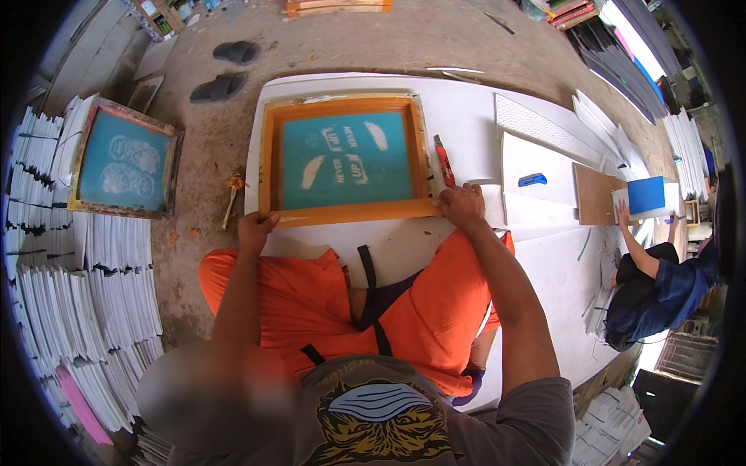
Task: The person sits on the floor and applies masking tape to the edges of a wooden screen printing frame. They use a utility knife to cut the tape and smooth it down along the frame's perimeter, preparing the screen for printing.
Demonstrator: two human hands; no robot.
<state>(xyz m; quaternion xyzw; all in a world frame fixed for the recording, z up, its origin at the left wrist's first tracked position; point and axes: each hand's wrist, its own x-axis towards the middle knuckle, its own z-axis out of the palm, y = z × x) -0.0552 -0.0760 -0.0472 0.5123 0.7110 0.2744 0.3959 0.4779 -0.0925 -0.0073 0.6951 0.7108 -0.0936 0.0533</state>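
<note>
Nearest the camera: the person sits on the floor in orange trousers (311, 299) and a grey shirt, both forearms reaching forward.

Left hand (254, 231) curled over the near left corner of the printing frame (346, 211), fingers hooked onto the wooden edge, thumb hidden. Right hand (461, 206) on the near right corner, fingers bent and pressed down on the wood (whether the thumb wraps underneath cannot be told).

The frame is orange-painted wood with a teal mesh carrying pale feather shapes and lettering. It lies flat on a white board (466, 116) spread over the concrete floor, its near rail just beyond the knees.

Just right of the frame, touching or nearly so: a red cutter knife (444, 161). Further right, white sheets, a small blue object (533, 179) and a brown board (594, 194).

Left, on stacks of white sheets (47, 233): a second frame (124, 163) with a teal mesh, well apart. Beyond, a pair of dark sandals (225, 70).

Far right: another person in blue (668, 287) works over a blue block.

Risks, as judged: both grips sit on the near rail only, so an uneven pull could skew the frame on the board and smear or misregister a print. The knife lies close enough to be knocked by the right wrist or to snag the mesh.
</note>
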